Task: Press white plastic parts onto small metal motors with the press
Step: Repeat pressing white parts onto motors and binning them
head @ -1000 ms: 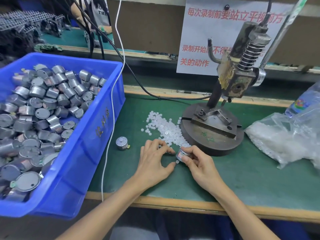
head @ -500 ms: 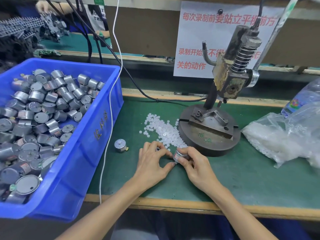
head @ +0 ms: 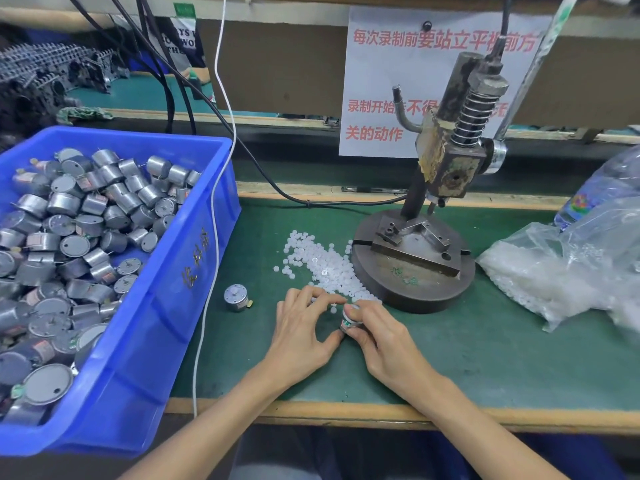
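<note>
- Green matting covered your tabletop [head: 485, 358], with a pale wooden strip [head: 346, 415] along its front edge. A second green-topped bench [head: 138, 95] ran behind it.
- Behind the station stood a brown board [head: 277, 64]. On it hung a white paper sign [head: 381, 81] with red characters, partly hidden by the press [head: 450, 157].
- Your blue bin [head: 138, 358] sat at the left, its near corner past the front edge, heaped with small metal motors [head: 69, 244].
- A white cable [head: 214, 237] hung down across the bin's right wall, and black cables [head: 166, 81] ran down from above towards the press.
- One loose motor [head: 236, 297] stood shaft-up on the matting between the bin and your left hand [head: 301, 337].
- The white plastic parts [head: 322, 265] lay in a loose pile against the left side of the press's round base [head: 412, 289].
- Right of the press lay a clear plastic bag [head: 554, 271] of white pieces, with a water bottle [head: 602, 188] behind it.
- Your right hand [head: 384, 344] held a single motor [head: 347, 322] just in front of the pile's near end, its fingers [head: 363, 308] curled round it.
- Your left hand sat beside it, thumb against that motor and fingers bent over the pile's near edge. Whether they pinched a part cannot be told.
</note>
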The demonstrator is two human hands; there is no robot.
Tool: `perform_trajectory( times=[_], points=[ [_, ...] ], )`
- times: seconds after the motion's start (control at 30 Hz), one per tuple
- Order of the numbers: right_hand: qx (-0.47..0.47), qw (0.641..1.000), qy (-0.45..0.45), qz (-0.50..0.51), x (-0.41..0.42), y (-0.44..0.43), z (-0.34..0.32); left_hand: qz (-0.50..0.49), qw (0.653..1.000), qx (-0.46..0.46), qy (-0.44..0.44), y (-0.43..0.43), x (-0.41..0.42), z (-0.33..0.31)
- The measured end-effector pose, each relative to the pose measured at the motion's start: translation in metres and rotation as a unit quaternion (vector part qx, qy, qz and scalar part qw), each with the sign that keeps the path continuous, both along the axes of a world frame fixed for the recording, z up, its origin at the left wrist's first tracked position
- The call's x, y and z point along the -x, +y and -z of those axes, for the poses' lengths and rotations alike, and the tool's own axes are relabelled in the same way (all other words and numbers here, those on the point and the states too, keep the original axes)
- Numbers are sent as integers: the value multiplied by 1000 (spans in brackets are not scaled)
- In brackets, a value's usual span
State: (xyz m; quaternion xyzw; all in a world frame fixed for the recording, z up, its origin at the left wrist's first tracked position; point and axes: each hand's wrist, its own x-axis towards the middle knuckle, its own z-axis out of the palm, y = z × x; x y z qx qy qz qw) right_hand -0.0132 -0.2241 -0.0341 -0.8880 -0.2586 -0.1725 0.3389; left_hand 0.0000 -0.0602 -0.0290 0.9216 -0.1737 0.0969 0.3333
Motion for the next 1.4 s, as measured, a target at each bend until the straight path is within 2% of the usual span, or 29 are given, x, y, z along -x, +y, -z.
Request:
perform_trajectory(
  times=[0.33, 0.53, 1.4],
  points=[
    [16, 1000, -2, -10, 4, 1, -5, -6, 1000, -9, 7, 0, 1, 1],
    [-98, 990, 95, 22, -4, -5, 2, -19, 999, -13, 25, -1, 0, -2],
    [-176, 967, 181, 39, -4, -4, -5, -35, 999, 9, 41, -1, -1, 1]
  ],
)
